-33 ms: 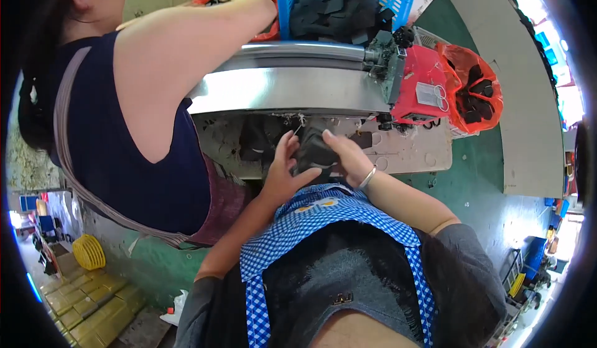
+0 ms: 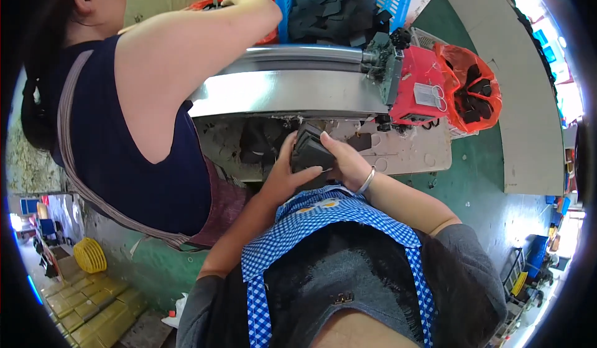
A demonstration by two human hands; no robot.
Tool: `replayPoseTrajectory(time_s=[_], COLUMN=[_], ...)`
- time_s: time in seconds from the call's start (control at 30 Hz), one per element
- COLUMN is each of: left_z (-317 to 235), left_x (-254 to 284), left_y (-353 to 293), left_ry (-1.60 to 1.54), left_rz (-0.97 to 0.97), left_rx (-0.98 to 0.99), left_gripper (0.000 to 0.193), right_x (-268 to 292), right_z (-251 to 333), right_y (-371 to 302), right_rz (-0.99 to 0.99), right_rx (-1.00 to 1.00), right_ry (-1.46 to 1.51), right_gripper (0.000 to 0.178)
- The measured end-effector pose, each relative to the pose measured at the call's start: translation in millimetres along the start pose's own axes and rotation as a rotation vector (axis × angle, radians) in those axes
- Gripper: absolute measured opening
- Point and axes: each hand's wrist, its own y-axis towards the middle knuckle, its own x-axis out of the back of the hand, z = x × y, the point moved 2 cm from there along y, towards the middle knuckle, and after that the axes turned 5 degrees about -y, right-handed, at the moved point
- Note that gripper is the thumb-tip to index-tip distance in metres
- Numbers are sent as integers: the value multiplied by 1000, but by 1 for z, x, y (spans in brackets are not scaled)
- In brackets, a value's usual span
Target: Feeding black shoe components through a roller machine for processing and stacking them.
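Note:
Between my two hands is a stack of dark grey flat pieces (image 2: 309,149), their edges fanned in layers at the top. My left hand (image 2: 287,169) grips the stack's left side, its thumb across the lower edge. On the other side, my right hand (image 2: 349,161) presses its thumb on the upper right edge; a silver bangle (image 2: 367,180) is on that wrist. More dark pieces (image 2: 258,141) lie in a loose heap beyond my left hand, below the machine's metal front. Another dark flat piece (image 2: 360,141) lies just beyond my right hand.
A long machine with a metal cover (image 2: 298,90) and red end housing (image 2: 420,87) spans ahead. Behind it stands a blue crate (image 2: 283,6) of dark pieces. A red bag (image 2: 463,62) holds more at right. A co-worker (image 2: 143,130) reaches across close at left.
My left fingers have come in against the stack from a more spread, raised pose. The stack has turned slightly, with its layered edges showing more clearly.

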Motion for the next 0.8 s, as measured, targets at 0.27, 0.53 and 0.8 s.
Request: replayPoseTrajectory(time_s=[0.27,0.53,0.8], left_z=[-12,-18,-46], left_x=[-20,-66,-104], left_y=[9,12,24], left_ry=[-708,-567,-107], left_rz=[118,132,172], left_rx=[332,341,372], left_gripper=[47,39,66], right_x=[5,41,100], right_z=[58,79,94], right_y=[-68,-82,-91], right_rz=[-384,-202,548], right_rx=[1339,1477,762], right_ry=[-1311,-1156,-953], right_gripper=[28,15,29])
